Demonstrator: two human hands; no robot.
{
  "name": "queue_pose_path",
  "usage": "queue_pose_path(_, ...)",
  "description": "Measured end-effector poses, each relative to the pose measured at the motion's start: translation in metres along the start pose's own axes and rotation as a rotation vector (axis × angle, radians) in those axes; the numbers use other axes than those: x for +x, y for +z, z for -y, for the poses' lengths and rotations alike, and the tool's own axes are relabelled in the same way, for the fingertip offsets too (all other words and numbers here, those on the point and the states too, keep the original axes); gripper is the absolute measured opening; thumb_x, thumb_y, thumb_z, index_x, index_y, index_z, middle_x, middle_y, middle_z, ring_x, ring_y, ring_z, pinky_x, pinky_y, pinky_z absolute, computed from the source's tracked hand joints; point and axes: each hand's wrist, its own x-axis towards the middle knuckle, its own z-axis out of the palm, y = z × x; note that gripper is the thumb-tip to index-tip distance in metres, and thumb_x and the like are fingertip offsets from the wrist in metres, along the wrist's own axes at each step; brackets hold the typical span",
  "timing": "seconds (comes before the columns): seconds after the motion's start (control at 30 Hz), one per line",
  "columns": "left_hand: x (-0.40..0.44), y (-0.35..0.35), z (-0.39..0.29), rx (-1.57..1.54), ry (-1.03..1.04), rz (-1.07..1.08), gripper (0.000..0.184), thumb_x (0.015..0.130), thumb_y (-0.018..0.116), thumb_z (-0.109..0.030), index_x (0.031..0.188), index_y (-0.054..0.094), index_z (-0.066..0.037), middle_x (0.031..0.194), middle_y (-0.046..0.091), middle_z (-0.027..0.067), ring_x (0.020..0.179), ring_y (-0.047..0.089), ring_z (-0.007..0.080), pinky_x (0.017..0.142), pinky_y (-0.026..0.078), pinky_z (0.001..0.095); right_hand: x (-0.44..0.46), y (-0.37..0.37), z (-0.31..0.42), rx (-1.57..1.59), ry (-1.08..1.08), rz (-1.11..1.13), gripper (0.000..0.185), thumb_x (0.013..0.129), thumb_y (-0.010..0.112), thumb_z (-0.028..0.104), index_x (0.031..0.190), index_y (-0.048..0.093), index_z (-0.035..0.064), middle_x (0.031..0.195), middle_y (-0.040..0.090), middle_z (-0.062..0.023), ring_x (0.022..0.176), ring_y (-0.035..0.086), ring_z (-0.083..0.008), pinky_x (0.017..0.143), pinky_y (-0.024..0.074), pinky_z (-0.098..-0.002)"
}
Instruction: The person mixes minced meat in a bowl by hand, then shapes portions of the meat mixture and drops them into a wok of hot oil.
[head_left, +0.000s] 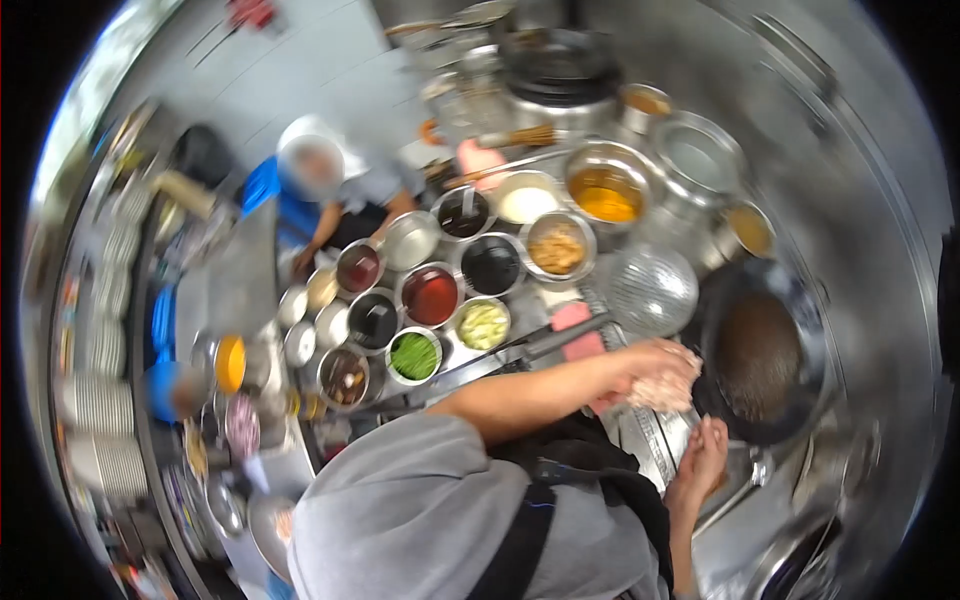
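My left hand is closed round a pale pink, lumpy mass, blurred, perhaps raw minced meat, at the near edge of a dark wok. Brown liquid lies in the wok. Just below, my right hand has its fingers curled together beside the wok's rim; what they hold, if anything, is hidden. A perforated metal strainer rests beside the wok, its dark handle reaching towards my left forearm. Pink cloth lies under that handle.
Several seasoning bowls stand to the left, among them chopped greens, red sauce and dark sauce. A pot of yellow oil and a lidded cooker are beyond. Another person is across the counter. Stacked plates line the far left.
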Motion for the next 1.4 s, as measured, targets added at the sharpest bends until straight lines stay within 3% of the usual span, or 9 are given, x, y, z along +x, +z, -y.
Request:
queue_pose_path(0.2, -0.013, -0.013, 0.008, -0.057, 0.111, 0.025, 0.017, 0.079, 0.067, -0.008, 0.094, 0.061, -0.002, 0.082, 0.065, 0.0068, 0.069, 0.065, 0.0171, 0.062, 0.055, 0.0311, -0.006, 0.04, 0.006, -0.059, 0.144, -0.034, 0.018, 0.081, 0.065, 0.001, 0.096, 0.058, 0.0063, 0.094, 0.065, -0.0095, 0.068, 0.061, -0.0139, 0.052, 0.0416, -0.0177)
queue_pose_path(0.47, -0.035, -0.021, 0.004, -0.095, 0.148, 0.012, 0.016, 0.08, 0.065, -0.008, 0.095, 0.06, -0.004, 0.08, 0.064, 0.006, 0.067, 0.065, 0.0168, 0.06, 0.055, 0.0308, -0.012, 0.052, 0.002, -0.311, 0.119, 0.086, 0.031, 0.093, 0.06, 0.031, 0.073, 0.047, 0.0105, 0.061, 0.046, 0.0019, 0.041, 0.036, -0.003, 0.035, 0.0256, -0.0166)
queue_pose_path(0.6, -0.036, -0.021, 0.004, -0.09, 0.147, 0.0, 0.016, 0.08, 0.066, -0.009, 0.094, 0.061, -0.004, 0.08, 0.063, 0.0054, 0.067, 0.064, 0.016, 0.06, 0.055, 0.0311, -0.001, 0.042, -0.005, -0.292, 0.045, 0.034, 0.043, 0.091, 0.056, 0.047, 0.089, 0.056, 0.0043, 0.07, 0.052, -0.0033, 0.059, 0.053, -0.0112, 0.051, 0.0434, -0.0236)
queue_pose_path(0.63, -0.035, -0.02, 0.005, -0.104, 0.145, 0.003, 0.016, 0.079, 0.066, -0.009, 0.094, 0.061, -0.004, 0.079, 0.063, 0.0051, 0.067, 0.064, 0.0156, 0.06, 0.054, 0.031, -0.003, 0.042, -0.001, -0.195, 0.1, 0.035, 0.044, 0.094, 0.053, 0.043, 0.102, 0.058, 0.0007, 0.087, 0.058, -0.0078, 0.08, 0.058, -0.016, 0.07, 0.0488, -0.0288)
queue_pose_path(0.87, -0.028, -0.02, 0.005, -0.042, 0.147, 0.019, 0.015, 0.08, 0.066, -0.01, 0.093, 0.062, -0.005, 0.08, 0.064, 0.0047, 0.068, 0.064, 0.0149, 0.062, 0.053, 0.0294, -0.002, 0.026, 0.008, -0.269, -0.126, 0.25, 0.036, 0.095, 0.053, 0.028, 0.116, 0.054, -0.0012, 0.108, 0.059, -0.0137, 0.098, 0.059, -0.024, 0.09, 0.0471, -0.0378)
queue_pose_path(1.0, -0.026, -0.02, 0.005, -0.052, 0.14, 0.038, 0.017, 0.08, 0.066, -0.011, 0.095, 0.062, -0.005, 0.081, 0.064, 0.0051, 0.07, 0.065, 0.0157, 0.063, 0.054, 0.0302, -0.021, 0.062, 0.047, 0.078, -0.35, 0.05, 0.029, 0.089, 0.058, 0.017, 0.114, 0.056, 0.0016, 0.108, 0.06, -0.0137, 0.098, 0.06, -0.0246, 0.083, 0.0486, -0.0334)
queue_pose_path(1.07, -0.025, -0.019, 0.005, -0.061, 0.126, 0.058, 0.018, 0.08, 0.066, -0.011, 0.096, 0.061, -0.005, 0.082, 0.064, 0.0052, 0.071, 0.066, 0.0161, 0.064, 0.055, 0.0305, 0.017, 0.047, 0.032, -0.005, 0.06, 0.109, 0.026, 0.09, 0.06, 0.023, 0.106, 0.059, 0.0024, 0.101, 0.063, -0.0114, 0.088, 0.062, -0.0215, 0.071, 0.0484, -0.0266)
queue_pose_path(1.13, -0.025, -0.017, 0.004, -0.056, 0.123, 0.042, 0.019, 0.08, 0.066, -0.011, 0.097, 0.061, -0.005, 0.082, 0.065, 0.0056, 0.072, 0.066, 0.0168, 0.065, 0.056, 0.0313, 0.038, 0.052, 0.014, -0.161, 0.121, 0.075, 0.034, 0.092, 0.058, 0.037, 0.081, 0.059, 0.0056, 0.07, 0.06, -0.006, 0.053, 0.056, -0.0154, 0.044, 0.0381, -0.0208)
queue_pose_path(1.4, -0.031, -0.032, 0.005, -0.18, 0.141, 0.035, 0.018, 0.083, 0.063, -0.01, 0.099, 0.058, -0.004, 0.082, 0.063, 0.0073, 0.071, 0.066, 0.0198, 0.064, 0.057, 0.0348, 0.017, 0.079, 0.053, 0.058, -0.201, -0.044, 0.035, 0.095, 0.052, 0.04, 0.082, 0.055, 0.0084, 0.067, 0.054, -0.0024, 0.048, 0.046, -0.0085, 0.041, 0.0325, -0.0179)
